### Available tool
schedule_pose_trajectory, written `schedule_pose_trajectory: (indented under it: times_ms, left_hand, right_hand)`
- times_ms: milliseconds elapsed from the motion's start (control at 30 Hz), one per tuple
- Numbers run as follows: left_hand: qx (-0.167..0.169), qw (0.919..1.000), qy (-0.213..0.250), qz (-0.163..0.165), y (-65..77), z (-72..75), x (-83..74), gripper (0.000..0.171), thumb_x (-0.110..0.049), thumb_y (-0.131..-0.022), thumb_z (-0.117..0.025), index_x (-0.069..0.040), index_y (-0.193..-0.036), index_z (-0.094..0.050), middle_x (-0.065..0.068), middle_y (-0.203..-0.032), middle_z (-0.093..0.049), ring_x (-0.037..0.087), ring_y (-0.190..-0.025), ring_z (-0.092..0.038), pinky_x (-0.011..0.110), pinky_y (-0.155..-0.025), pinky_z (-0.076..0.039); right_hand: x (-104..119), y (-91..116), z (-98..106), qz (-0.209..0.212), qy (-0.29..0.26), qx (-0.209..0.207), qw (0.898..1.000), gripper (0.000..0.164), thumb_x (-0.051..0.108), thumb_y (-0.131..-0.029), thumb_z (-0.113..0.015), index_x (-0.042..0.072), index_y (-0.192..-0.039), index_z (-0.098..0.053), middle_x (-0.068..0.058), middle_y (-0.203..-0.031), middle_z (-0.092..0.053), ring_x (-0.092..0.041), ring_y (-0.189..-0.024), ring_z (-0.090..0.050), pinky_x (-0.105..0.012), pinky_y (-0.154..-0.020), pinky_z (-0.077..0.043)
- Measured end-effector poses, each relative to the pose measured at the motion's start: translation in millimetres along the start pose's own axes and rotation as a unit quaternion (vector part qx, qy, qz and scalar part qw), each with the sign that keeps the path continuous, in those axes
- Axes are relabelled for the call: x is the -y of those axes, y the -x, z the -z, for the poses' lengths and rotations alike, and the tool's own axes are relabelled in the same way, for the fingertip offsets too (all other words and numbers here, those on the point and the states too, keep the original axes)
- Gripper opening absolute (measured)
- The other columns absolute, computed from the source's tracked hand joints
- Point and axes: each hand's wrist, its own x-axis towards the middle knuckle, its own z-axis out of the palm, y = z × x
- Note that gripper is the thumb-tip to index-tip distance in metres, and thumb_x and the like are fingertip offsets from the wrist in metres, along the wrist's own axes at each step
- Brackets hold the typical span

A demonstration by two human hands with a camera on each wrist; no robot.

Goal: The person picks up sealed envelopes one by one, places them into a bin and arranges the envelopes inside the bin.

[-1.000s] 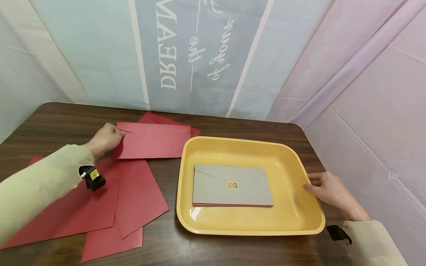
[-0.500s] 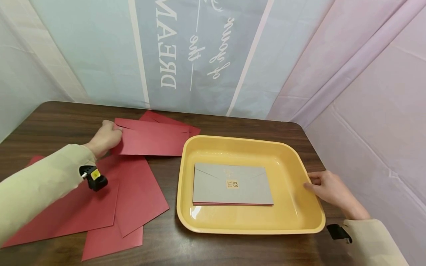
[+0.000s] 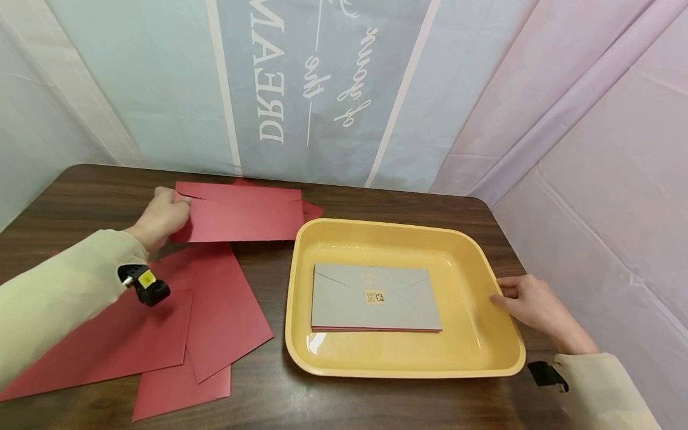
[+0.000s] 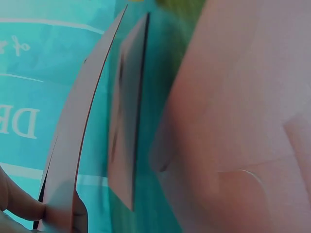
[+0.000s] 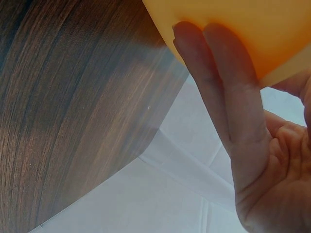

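Note:
My left hand (image 3: 163,218) pinches the left end of a red envelope (image 3: 242,213), thumb on one face and fingers behind. In the left wrist view this held envelope (image 4: 80,121) stands apart from another red envelope (image 4: 127,121) behind it. My right hand (image 3: 532,306) grips the right rim of a yellow plastic tray (image 3: 405,367); in the right wrist view its fingers (image 5: 235,82) press the tray's outer wall, with the thumb over the rim. A grey envelope (image 3: 344,307) with a "just for you" sticker lies in the tray on top of red ones.
Several red envelopes (image 3: 226,316) lie overlapping at the left of the dark wooden table (image 3: 269,397). Another red envelope (image 3: 313,211) shows at the back, partly covered by the held one. A printed cloth (image 3: 328,161) hangs behind the table; a pale cloth (image 3: 607,197) hangs at the right.
My left hand has moved the red envelope back and a little to the left, away from the pile in front. The right hand and the tray have stayed in place.

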Motion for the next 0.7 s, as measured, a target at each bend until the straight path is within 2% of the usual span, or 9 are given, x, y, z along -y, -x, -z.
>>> schedule_pose_trajectory:
  times_ms: [300, 433, 533, 700]
  left_hand:
    - [-0.021, 0.9997, 0.003, -0.011, 0.0, 8.5, -14.2, 0.049, -0.024, -0.101, -0.017, 0.017, -0.127, -0.015, 0.034, -0.127, -0.025, 0.036, -0.11, -0.035, 0.033, -0.08, -0.034]
    - [-0.028, 0.9994, -0.004, -0.02, -0.3, 11.1, -16.7, 0.037, -0.022, -0.1, -0.019, 0.012, -0.113, -0.025, 0.03, -0.119, -0.028, 0.031, -0.101, -0.037, 0.031, -0.076, -0.034]
    - [-0.03, 0.9992, -0.01, -0.025, -0.9, 13.9, -18.9, 0.029, -0.02, -0.1, -0.021, 0.006, -0.1, -0.032, 0.024, -0.11, -0.034, 0.023, -0.09, -0.041, 0.027, -0.07, -0.036]
    - [-0.032, 0.9987, -0.021, -0.033, -2.7, 18.8, -25.2, 0.03, -0.02, -0.101, -0.022, 0.001, -0.087, -0.037, 0.019, -0.102, -0.039, 0.01, -0.076, -0.044, 0.021, -0.062, -0.039]
  right_hand:
    - [0.3, 0.3, 0.4, -0.001, 0.002, 0.001, 1.0, 0.042, 0.015, -0.086, -0.068, -0.015, -0.114, -0.061, -0.02, -0.085, -0.073, -0.024, -0.073, -0.071, -0.03, -0.064, -0.053]
    - [0.6, 0.1, 0.9, -0.004, 0.003, 0.003, 1.0, 0.043, 0.015, -0.086, -0.068, -0.016, -0.115, -0.061, -0.02, -0.085, -0.073, -0.024, -0.072, -0.07, -0.031, -0.063, -0.053]
    - [0.7, -0.3, 1.2, -0.003, 0.003, 0.003, 1.0, 0.043, 0.015, -0.086, -0.068, -0.016, -0.115, -0.061, -0.02, -0.085, -0.072, -0.024, -0.072, -0.07, -0.029, -0.062, -0.053]
    - [0.8, -0.3, 1.3, -0.003, 0.005, 0.002, 1.0, 0.043, 0.015, -0.085, -0.068, -0.015, -0.114, -0.061, -0.019, -0.084, -0.073, -0.024, -0.072, -0.07, -0.029, -0.062, -0.052]
